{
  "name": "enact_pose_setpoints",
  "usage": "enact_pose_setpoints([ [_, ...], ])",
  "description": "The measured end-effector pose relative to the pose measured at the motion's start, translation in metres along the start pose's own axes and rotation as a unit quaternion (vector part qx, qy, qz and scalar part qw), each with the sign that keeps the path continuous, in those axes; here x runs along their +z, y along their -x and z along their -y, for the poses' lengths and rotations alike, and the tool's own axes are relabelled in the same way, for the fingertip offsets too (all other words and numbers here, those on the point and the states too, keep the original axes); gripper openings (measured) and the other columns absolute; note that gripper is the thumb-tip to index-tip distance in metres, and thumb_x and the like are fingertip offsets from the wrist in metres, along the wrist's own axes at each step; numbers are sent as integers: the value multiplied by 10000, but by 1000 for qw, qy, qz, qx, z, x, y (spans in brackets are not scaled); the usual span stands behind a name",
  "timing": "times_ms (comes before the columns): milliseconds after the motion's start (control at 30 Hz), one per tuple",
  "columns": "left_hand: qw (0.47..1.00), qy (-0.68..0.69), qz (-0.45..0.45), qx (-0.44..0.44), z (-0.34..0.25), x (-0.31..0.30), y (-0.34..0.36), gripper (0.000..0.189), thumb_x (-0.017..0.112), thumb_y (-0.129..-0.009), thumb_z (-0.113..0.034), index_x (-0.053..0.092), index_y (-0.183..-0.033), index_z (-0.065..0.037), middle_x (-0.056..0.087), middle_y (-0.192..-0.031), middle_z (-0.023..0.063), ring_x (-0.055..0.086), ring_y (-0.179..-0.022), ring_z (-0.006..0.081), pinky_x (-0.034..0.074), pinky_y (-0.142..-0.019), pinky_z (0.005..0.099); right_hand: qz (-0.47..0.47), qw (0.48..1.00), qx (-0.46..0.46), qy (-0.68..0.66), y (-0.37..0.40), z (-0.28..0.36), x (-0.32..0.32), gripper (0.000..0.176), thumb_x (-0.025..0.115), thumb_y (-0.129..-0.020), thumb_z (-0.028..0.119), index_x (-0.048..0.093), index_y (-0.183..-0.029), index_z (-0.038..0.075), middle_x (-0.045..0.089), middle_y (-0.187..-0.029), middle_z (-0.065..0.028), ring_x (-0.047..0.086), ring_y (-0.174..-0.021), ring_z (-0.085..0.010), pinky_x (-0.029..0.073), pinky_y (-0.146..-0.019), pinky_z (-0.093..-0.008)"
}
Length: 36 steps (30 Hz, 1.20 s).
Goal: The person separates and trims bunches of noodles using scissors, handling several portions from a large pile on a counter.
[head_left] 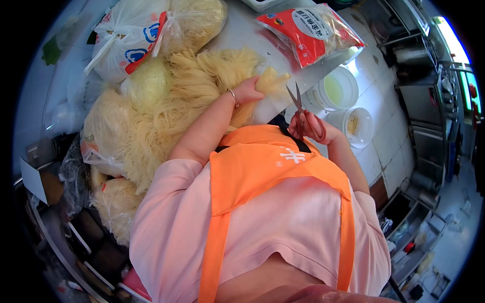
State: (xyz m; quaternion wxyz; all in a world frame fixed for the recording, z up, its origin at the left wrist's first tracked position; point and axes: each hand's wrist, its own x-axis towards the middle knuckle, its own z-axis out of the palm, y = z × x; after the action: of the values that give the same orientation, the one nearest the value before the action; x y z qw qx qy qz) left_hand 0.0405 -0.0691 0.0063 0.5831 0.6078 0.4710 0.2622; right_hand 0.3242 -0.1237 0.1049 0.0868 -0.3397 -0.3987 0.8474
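Observation:
My left hand (247, 92), with a bracelet at the wrist, is closed around a bundle of pale yellow strands (194, 76) that look like dried noodles. A short end of the bundle sticks out to the right of my fist. My right hand (323, 129) holds a pair of scissors (298, 103) by the red handles. Their blades point up, slightly apart, just right of the bundle's end and not clearly touching it. The heap of strands spreads over the table to the left, partly behind my left forearm.
White plastic bags (124, 38) and a clear bag of strands (108, 126) crowd the left. A red and white printed packet (310, 33) lies at the table's far side. Below the table edge stand a bucket with yellowish liquid (339, 90) and a tub with small pieces (359, 126).

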Motion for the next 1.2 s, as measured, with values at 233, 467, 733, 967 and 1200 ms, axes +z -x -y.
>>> enact_pose_setpoints([
  [233, 1000, 12, 8, -5, 7, 1, -2, 582, 668, -659, -91, 479, -1199, 18, 609, -991, 79, 570, -870, 138, 474, -785, 290, 16, 998, 24, -62, -24, 1, 0, 614, 290, -906, 629, 535, -920, 66, 577, -854, -53, 531, -749, -161, 445, -705, -294],
  [467, 1000, 0, 5, -5, -8, 0, 4, 629, 672, -661, -121, 445, -1226, 34, 600, -1047, 111, 563, -921, 167, 461, -827, 296, -110, 986, -56, -116, -52, -13, -11, 553, 330, -909, 612, 517, -860, 94, 570, -767, -41, 517, -658, -144, 427, -606, -268],
  [733, 991, -120, -39, 37, -11, 6, 7, 626, 668, -656, -216, 462, -1185, 48, 601, -1061, 221, 586, -970, 301, 456, -850, 346, -87, 994, -62, -2, -18, 11, 7, 579, 291, -918, 604, 507, -924, 68, 564, -802, -53, 517, -662, -138, 424, -618, -248],
  [967, 965, -232, -121, -12, -19, 27, 14, 468, 644, -676, -204, 448, -1047, 3, 592, -925, 246, 564, -877, 416, 464, -749, 443, -2, 999, 45, 25, -16, 17, 13, 637, 276, -902, 637, 521, -947, 51, 580, -840, -65, 536, -735, -154, 449, -690, -278],
  [1200, 929, -298, -214, 45, -9, 42, 17, 443, 666, -682, -148, 419, -1031, -32, 583, -908, 228, 571, -826, 416, 463, -700, 474, 4, 993, 64, -99, -31, 10, 11, 715, 259, -858, 706, 554, -915, 57, 597, -864, -79, 565, -780, -189, 462, -734, -310],
])
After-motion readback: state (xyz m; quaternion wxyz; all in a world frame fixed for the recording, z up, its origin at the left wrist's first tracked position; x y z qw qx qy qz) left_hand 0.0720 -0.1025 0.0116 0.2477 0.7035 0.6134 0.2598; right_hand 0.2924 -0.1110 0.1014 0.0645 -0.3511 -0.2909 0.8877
